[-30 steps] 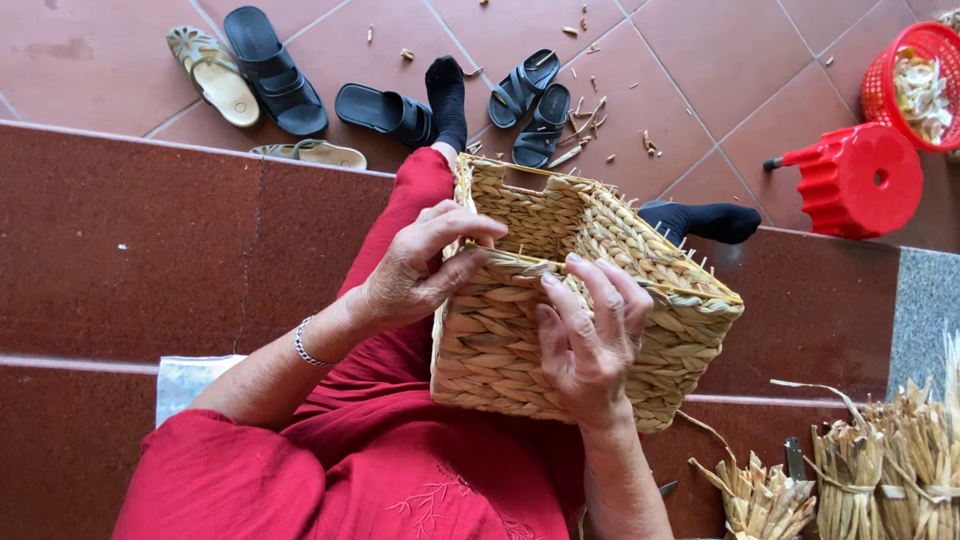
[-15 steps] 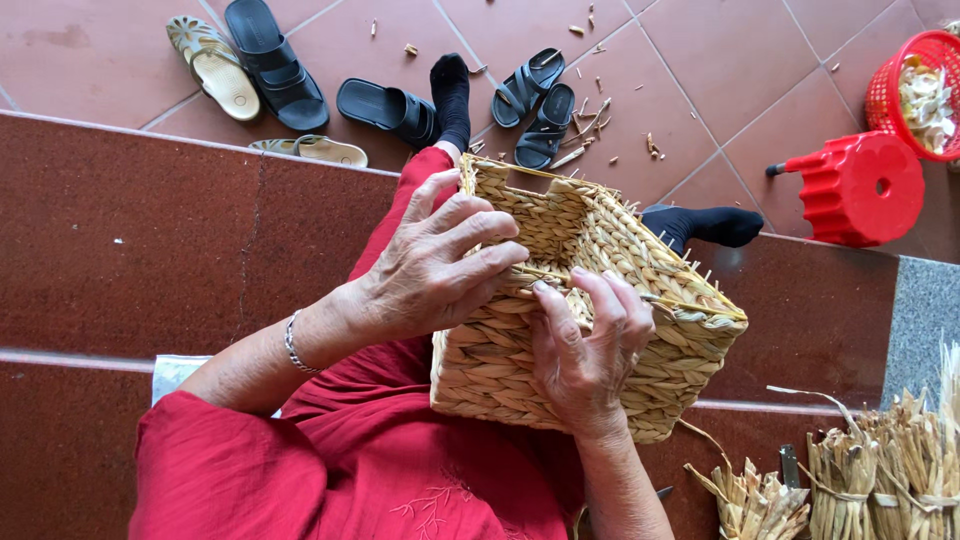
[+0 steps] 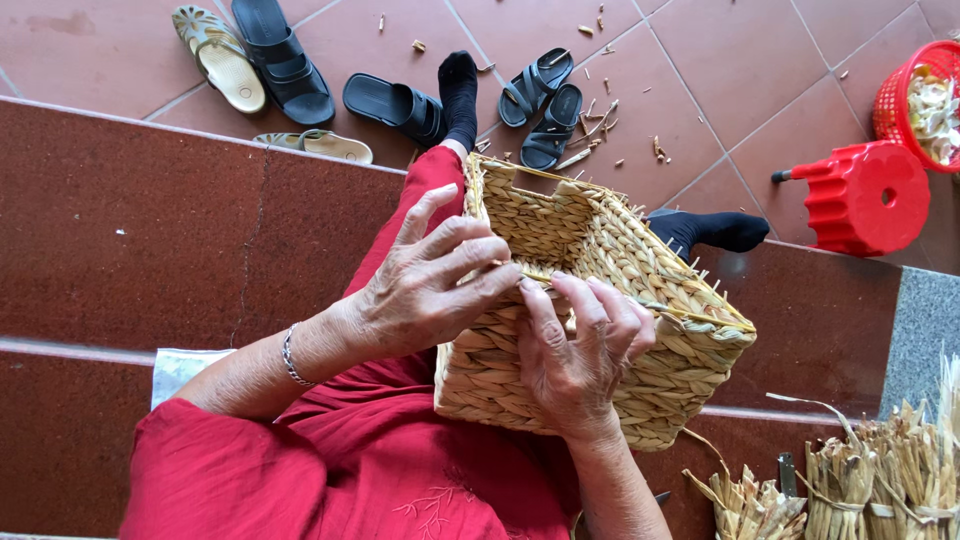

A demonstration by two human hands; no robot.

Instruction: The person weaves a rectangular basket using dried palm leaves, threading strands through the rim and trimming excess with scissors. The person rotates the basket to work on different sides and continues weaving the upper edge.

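Woven straw basket (image 3: 600,300) on my lap, both hands at its near rim.
L hand (image 3: 430,285) & R hand (image 3: 580,350) pinch a straw strand at the rim; basket looks light, stiffish, prickly w/ cut ends, so best held by the braided rim.

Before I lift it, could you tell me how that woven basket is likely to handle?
The woven basket probably feels light for its size, being braided straw. Its walls hold a boxy shape, so likely fairly stiff. Loose ends poking out along the rim may snag or prick.
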